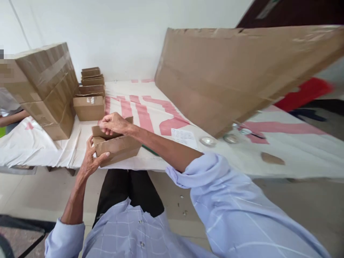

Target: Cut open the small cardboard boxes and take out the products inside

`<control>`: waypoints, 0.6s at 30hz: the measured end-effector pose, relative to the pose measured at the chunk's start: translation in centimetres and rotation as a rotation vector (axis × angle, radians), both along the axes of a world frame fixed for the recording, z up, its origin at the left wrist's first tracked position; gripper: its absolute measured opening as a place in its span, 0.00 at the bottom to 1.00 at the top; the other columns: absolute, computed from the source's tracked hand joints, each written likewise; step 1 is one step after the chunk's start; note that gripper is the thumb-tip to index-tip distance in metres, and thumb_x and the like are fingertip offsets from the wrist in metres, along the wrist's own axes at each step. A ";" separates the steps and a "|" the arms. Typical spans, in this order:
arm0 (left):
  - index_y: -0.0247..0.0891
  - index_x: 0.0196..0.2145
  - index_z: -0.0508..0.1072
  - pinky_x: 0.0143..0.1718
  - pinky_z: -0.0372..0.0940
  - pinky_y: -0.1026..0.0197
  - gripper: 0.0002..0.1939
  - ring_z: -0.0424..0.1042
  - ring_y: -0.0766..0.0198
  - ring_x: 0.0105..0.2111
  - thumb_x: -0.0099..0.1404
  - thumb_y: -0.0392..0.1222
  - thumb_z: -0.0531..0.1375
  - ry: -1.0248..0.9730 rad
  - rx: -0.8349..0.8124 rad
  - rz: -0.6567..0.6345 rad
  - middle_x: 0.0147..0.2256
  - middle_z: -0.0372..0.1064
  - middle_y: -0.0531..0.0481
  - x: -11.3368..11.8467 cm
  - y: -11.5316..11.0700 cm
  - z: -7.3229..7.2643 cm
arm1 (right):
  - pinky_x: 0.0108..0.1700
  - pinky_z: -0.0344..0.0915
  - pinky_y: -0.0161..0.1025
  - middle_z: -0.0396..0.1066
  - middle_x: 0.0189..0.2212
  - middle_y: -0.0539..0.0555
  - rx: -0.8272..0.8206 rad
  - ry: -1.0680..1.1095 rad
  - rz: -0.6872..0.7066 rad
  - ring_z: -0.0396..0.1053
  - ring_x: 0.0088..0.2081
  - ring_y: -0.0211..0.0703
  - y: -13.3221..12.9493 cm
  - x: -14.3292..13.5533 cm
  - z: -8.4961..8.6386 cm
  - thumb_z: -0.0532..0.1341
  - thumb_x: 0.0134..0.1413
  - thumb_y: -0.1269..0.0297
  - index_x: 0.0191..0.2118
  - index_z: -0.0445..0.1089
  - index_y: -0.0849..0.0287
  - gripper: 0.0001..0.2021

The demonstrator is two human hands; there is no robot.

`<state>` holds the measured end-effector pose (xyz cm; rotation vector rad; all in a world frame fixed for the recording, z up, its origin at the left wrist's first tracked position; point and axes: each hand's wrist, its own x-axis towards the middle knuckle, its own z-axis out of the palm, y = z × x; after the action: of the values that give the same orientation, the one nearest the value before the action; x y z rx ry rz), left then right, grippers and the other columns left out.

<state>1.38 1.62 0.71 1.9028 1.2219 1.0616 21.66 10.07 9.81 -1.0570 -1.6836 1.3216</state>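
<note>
A small cardboard box with raised top flaps rests near the front edge of the table. My left hand grips its left end, with the thumb along the front side. Above the box's left part, my right hand is closed in a pinch at the raised flap; what its fingertips hold, if anything, is too small to make out. The inside of the box is mostly hidden.
Taped cartons are stacked at the left, beside a row of open boxes. A large cardboard sheet leans at the right. Tape rolls and a paper lie nearby. Another person's arm shows far left.
</note>
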 end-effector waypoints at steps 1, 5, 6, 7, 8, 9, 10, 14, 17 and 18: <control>0.40 0.49 0.85 0.79 0.58 0.33 0.40 0.61 0.31 0.76 0.60 0.80 0.70 -0.003 -0.010 0.020 0.78 0.49 0.38 0.0 0.0 0.2 | 0.24 0.64 0.28 0.76 0.25 0.49 0.036 0.028 0.009 0.70 0.24 0.33 -0.2 0.4 0.3 0.71 0.60 0.71 0.30 0.73 0.59 0.09; 0.45 0.48 0.85 0.64 0.77 0.34 0.39 0.68 0.30 0.71 0.53 0.79 0.74 0.025 -0.032 0.150 0.76 0.57 0.43 -0.1 1.4 0.9 | 0.33 0.67 0.30 0.76 0.30 0.47 0.310 0.067 -0.095 0.71 0.30 0.34 0.0 4.9 0.0 0.69 0.66 0.64 0.36 0.76 0.58 0.06; 0.47 0.47 0.85 0.64 0.78 0.33 0.38 0.68 0.30 0.71 0.51 0.77 0.75 0.040 -0.034 0.183 0.75 0.59 0.46 0.0 1.9 1.0 | 0.37 0.68 0.32 0.76 0.32 0.47 0.392 0.040 -0.177 0.71 0.32 0.35 0.2 7.1 -0.6 0.67 0.68 0.63 0.37 0.75 0.58 0.07; 0.50 0.46 0.85 0.63 0.79 0.34 0.35 0.68 0.31 0.71 0.50 0.75 0.76 0.056 -0.041 0.216 0.74 0.61 0.51 0.1 2.3 1.1 | 0.40 0.68 0.33 0.76 0.33 0.48 0.463 -0.005 -0.284 0.71 0.34 0.36 0.3 9.7 -1.3 0.66 0.68 0.63 0.37 0.75 0.58 0.07; 0.52 0.45 0.85 0.62 0.81 0.35 0.33 0.70 0.32 0.70 0.49 0.74 0.76 0.073 -0.051 0.235 0.74 0.62 0.54 0.2 2.6 1.3 | 0.43 0.68 0.34 0.75 0.34 0.48 0.513 -0.070 -0.407 0.71 0.36 0.37 0.2 12.6 -2.3 0.65 0.68 0.64 0.36 0.74 0.57 0.07; 0.53 0.44 0.85 0.61 0.82 0.36 0.31 0.71 0.33 0.69 0.49 0.73 0.76 0.089 -0.059 0.247 0.73 0.63 0.57 0.3 2.7 1.5 | 0.45 0.67 0.35 0.75 0.34 0.48 0.538 -0.150 -0.539 0.71 0.38 0.38 -0.1 15.7 -3.3 0.63 0.67 0.66 0.35 0.73 0.57 0.07; 0.54 0.43 0.84 0.59 0.83 0.37 0.30 0.73 0.34 0.68 0.48 0.72 0.76 0.103 -0.069 0.254 0.73 0.64 0.59 0.4 2.7 1.7 | 0.47 0.66 0.36 0.75 0.35 0.49 0.533 -0.249 -0.663 0.71 0.39 0.40 -0.5 19.0 -4.4 0.63 0.66 0.68 0.34 0.72 0.57 0.07; 0.58 0.40 0.84 0.58 0.83 0.34 0.27 0.75 0.34 0.66 0.48 0.73 0.75 0.161 -0.129 0.322 0.74 0.64 0.70 0.2 2.5 2.4 | 0.51 0.63 0.40 0.78 0.39 0.56 0.343 -0.662 -1.022 0.71 0.44 0.45 -2.9 31.2 -9.0 0.59 0.67 0.72 0.33 0.73 0.57 0.09; 0.65 0.42 0.84 0.63 0.79 0.30 0.23 0.71 0.31 0.71 0.52 0.74 0.74 0.257 -0.126 0.340 0.74 0.63 0.81 -1.0 3.2 1.7 | 0.52 0.62 0.42 0.80 0.47 0.64 0.225 -0.891 -1.131 0.71 0.48 0.50 -4.6 37.9 -11.8 0.57 0.72 0.71 0.40 0.78 0.60 0.12; 0.68 0.44 0.83 0.66 0.77 0.28 0.22 0.68 0.30 0.73 0.55 0.74 0.73 0.304 -0.099 0.322 0.75 0.60 0.83 -1.7 3.6 1.1 | 0.52 0.61 0.43 0.80 0.49 0.66 0.191 -0.953 -1.145 0.70 0.49 0.51 -5.0 39.6 -12.7 0.56 0.73 0.71 0.42 0.79 0.61 0.13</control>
<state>-0.27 5.26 1.80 1.8779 1.7661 0.8675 61.21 5.07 -2.87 -2.2238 -1.2526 -0.1348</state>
